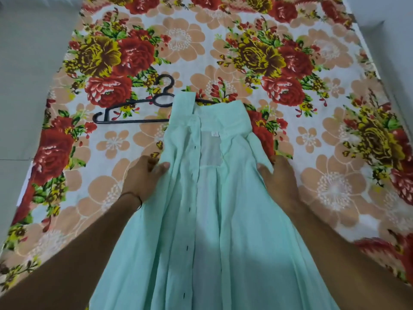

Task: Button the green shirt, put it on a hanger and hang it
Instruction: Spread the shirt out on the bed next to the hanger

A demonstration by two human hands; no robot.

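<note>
Hanger (134, 120), right half beneath green shirt (207, 220), placket seemingly unbuttoned.

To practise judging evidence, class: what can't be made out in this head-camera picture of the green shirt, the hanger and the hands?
- Black hanger: head view, its right half is hidden under the green shirt.
- Shirt hem: cut off by the bottom edge.
- Buttons: none visible; only buttonholes show.
- White label: print too small to read.
- Left hand and right hand: some fingers are tucked beneath the fabric.
</note>
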